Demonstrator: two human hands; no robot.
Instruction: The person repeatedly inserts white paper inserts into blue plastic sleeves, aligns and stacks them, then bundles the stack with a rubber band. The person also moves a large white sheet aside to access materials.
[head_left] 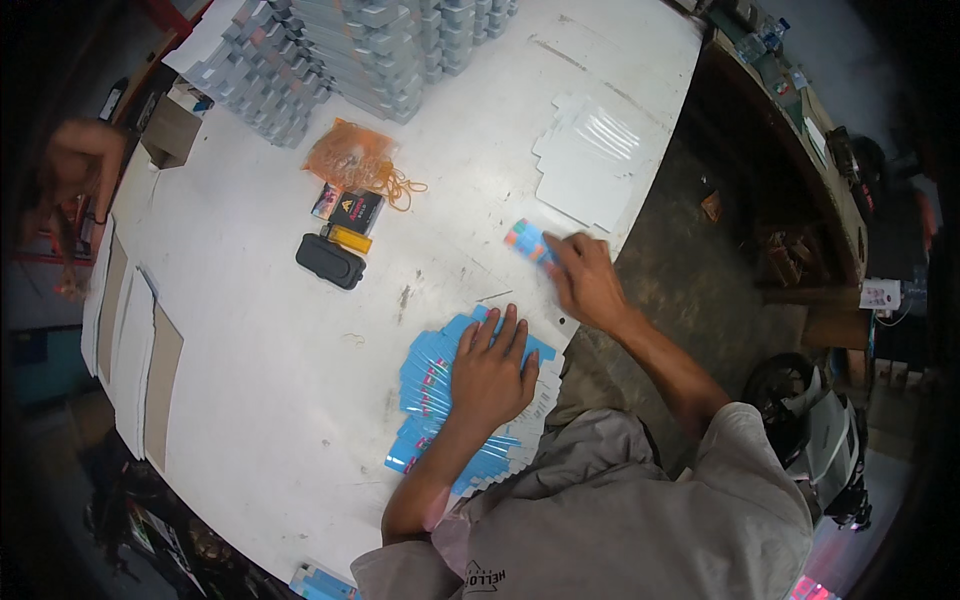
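A fan of overlapping flat blue printed carton blanks (425, 375) lies at the near edge of the white table. My left hand (493, 370) rests on it with fingers stretched out. To the right and a little farther away, my right hand (588, 280) has its fingers closed on a small blue carton piece (527, 240) with coloured patches. Motion blurs that piece, so whether it is folded or flat I cannot make out. Beyond it, a pile of white carton blanks (590, 160) lies with its plain side up near the table's right edge.
Tall stacks of grey-white cartons (370, 60) stand at the back. An orange bag of rubber bands (350, 155), a dark pack (356, 210), a yellow lighter (350, 238) and a black case (330, 261) sit mid-table. Another person (80, 190) is beyond the left side. A motorcycle (825, 430) stands at right.
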